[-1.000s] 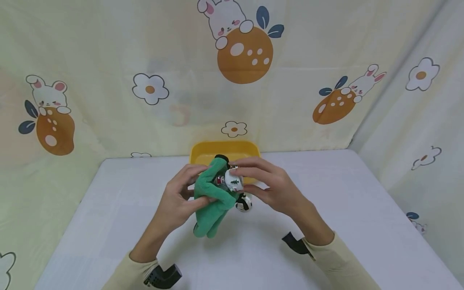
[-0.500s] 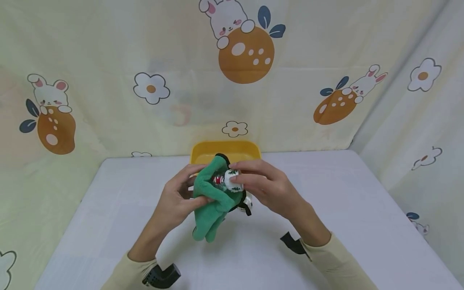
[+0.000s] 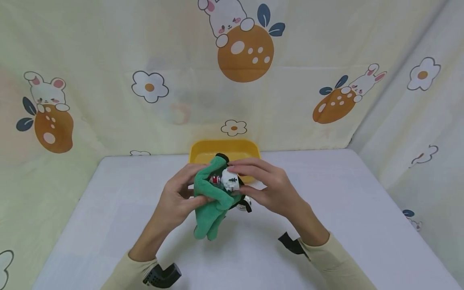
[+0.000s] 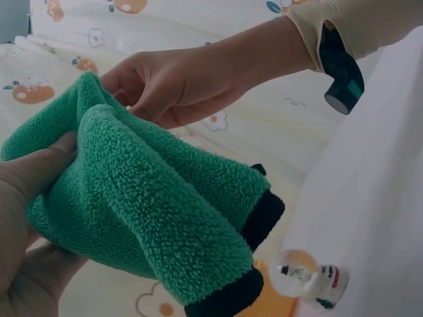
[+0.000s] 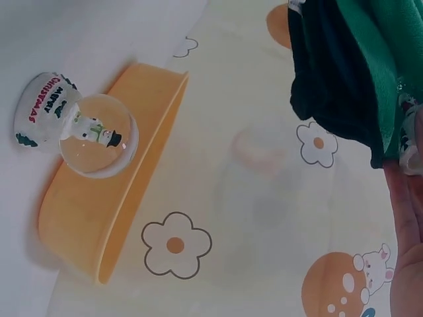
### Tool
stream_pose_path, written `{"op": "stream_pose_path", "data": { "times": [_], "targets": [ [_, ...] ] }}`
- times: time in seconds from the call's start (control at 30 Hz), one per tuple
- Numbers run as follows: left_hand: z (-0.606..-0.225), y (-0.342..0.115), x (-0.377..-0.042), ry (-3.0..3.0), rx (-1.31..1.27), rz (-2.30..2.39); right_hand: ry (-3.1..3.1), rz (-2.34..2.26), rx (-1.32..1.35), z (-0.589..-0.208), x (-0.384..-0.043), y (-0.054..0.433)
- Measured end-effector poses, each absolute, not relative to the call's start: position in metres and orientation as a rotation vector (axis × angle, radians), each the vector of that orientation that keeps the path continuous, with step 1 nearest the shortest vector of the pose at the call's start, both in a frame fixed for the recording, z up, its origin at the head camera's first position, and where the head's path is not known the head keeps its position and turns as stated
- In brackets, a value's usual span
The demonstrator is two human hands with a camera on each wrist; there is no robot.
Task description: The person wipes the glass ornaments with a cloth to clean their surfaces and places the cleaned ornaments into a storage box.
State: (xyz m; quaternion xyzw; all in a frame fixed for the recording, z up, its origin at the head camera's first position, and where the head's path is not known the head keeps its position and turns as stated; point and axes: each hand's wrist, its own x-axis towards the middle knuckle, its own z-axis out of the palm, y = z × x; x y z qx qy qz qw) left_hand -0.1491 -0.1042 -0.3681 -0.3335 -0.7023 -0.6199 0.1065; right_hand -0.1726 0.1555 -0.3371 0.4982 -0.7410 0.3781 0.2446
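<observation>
My left hand [image 3: 177, 197] grips a folded green fluffy cloth [image 3: 208, 209] with dark edging, its thumb pressing into the near side. Wrapped partly in the cloth is a small snow globe [image 3: 230, 180] with a white base printed with a dark tree; a bit of red shows inside its glass. The cloth covers most of the glass. My right hand [image 3: 275, 185] pinches the white base between fingers and thumb. In the left wrist view, the cloth [image 4: 152, 191] hides that globe.
A second snow globe [image 5: 99, 135], with a snowman inside and "Merry Christmas" on its base, stands upright on the white table [image 3: 127, 209]. A yellow tray [image 3: 224, 147] sits behind it at the table's back edge. A patterned curtain [image 3: 108, 121] hangs behind.
My right fingers have shifted on the base, and the held globe has turned, its tree print covered and then showing again. A dark-edged flap of cloth now hangs in front of the standing globe.
</observation>
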Motion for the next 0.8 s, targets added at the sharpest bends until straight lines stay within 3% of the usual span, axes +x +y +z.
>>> {"op": "stream_pose_path", "data": {
  "times": [0.8],
  "targets": [
    [-0.3671, -0.1049, -0.1488, -1.992, -1.026, -1.764, -2.282, 1.356, 1.155, -0.3356, -0.1658, 0.1510]
  ]
}}
